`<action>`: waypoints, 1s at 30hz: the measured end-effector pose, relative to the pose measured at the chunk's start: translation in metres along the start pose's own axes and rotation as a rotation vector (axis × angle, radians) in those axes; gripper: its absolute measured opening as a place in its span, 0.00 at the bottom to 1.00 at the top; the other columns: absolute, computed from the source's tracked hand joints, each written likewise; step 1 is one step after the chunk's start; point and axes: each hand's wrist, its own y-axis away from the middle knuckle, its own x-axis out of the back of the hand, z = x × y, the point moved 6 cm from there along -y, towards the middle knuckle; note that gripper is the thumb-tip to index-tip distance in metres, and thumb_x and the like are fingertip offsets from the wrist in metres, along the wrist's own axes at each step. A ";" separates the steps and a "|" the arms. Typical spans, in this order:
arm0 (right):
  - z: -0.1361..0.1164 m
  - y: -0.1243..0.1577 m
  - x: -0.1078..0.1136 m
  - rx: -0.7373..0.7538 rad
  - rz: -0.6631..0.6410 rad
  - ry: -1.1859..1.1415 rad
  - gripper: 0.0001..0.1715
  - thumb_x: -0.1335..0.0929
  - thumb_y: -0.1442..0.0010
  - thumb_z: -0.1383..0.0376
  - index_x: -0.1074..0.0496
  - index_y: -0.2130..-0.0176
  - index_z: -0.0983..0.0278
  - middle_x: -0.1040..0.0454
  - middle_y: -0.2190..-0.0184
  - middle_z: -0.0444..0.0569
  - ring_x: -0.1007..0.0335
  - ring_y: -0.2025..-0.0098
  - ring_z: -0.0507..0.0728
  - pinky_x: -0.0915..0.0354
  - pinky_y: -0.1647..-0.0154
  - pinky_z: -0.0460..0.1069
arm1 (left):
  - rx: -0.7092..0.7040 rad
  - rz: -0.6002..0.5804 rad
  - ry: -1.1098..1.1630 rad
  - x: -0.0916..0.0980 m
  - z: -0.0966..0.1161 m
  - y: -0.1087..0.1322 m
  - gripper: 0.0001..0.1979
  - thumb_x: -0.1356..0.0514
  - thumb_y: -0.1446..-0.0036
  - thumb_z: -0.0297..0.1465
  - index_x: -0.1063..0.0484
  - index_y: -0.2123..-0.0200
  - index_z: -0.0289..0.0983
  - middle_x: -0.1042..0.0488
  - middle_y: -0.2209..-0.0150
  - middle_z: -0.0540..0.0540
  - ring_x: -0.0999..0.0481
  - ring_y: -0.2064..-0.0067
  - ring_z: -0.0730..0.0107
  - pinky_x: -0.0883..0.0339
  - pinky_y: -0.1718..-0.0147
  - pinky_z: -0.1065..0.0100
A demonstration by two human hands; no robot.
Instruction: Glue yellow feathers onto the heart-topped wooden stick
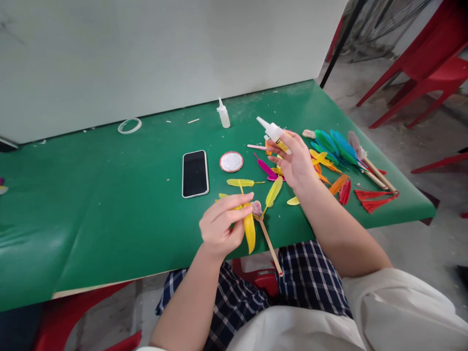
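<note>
A yellow feather [249, 233] is pinched between the thumb and fingers of my left hand [224, 225], its broad end pointing down toward the table edge. My right hand [294, 163] is closed around a white glue bottle [274, 131], tilted with its nozzle up and to the left. Just right of my left hand lies a wooden stick [270, 246] with a small pinkish piece [257, 208] at its top; the stick's lower end juts past the table edge. One yellow-green feather [273, 191] slants up from that piece. Another yellow feather [240, 183] lies flat above my left hand.
A phone [195, 174], a round silvery disc [231, 161], a second glue bottle [223, 114] and a tape roll [129, 126] rest on the green table [109, 214]. Blue feathers [334, 144], a red tassel [373, 199] and more sticks lie at the right. Red chairs [431, 73] stand beyond.
</note>
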 end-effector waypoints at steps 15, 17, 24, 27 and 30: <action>-0.005 0.017 -0.025 -0.058 -0.463 -0.066 0.26 0.34 0.51 0.47 0.32 0.57 0.59 0.26 0.62 0.48 0.29 0.59 0.56 0.32 0.60 0.52 | 0.927 0.468 0.473 0.021 -0.081 0.013 0.12 0.37 0.51 0.34 0.31 0.64 0.35 0.22 0.70 0.46 0.27 0.78 0.78 0.39 0.83 0.78; 0.002 0.012 -0.029 -0.012 -0.418 0.011 0.25 0.31 0.53 0.53 0.34 0.55 0.59 0.27 0.57 0.49 0.31 0.53 0.56 0.34 0.54 0.53 | 0.977 0.413 0.430 0.016 -0.085 0.016 0.12 0.36 0.52 0.36 0.30 0.67 0.34 0.23 0.72 0.46 0.29 0.79 0.79 0.42 0.84 0.79; 0.021 -0.003 -0.030 0.251 -0.260 0.764 0.21 0.28 0.55 0.58 0.31 0.61 0.63 0.27 0.60 0.52 0.33 0.55 0.61 0.39 0.53 0.59 | 1.014 0.297 0.297 0.009 -0.093 0.020 0.13 0.36 0.54 0.39 0.26 0.72 0.33 0.25 0.73 0.46 0.28 0.72 0.75 0.40 0.79 0.77; 0.024 -0.005 -0.030 0.301 -0.268 0.987 0.16 0.28 0.56 0.58 0.30 0.67 0.65 0.27 0.66 0.53 0.33 0.59 0.62 0.39 0.57 0.59 | 1.000 0.290 0.320 0.007 -0.093 0.021 0.14 0.35 0.56 0.39 0.24 0.70 0.34 0.25 0.74 0.47 0.29 0.74 0.76 0.39 0.79 0.76; 0.030 -0.008 -0.028 0.286 -0.295 1.052 0.16 0.28 0.56 0.59 0.30 0.68 0.65 0.27 0.67 0.53 0.33 0.62 0.62 0.38 0.61 0.57 | 0.972 0.272 0.316 0.005 -0.091 0.020 0.13 0.35 0.55 0.39 0.24 0.70 0.34 0.25 0.75 0.48 0.29 0.74 0.75 0.39 0.79 0.75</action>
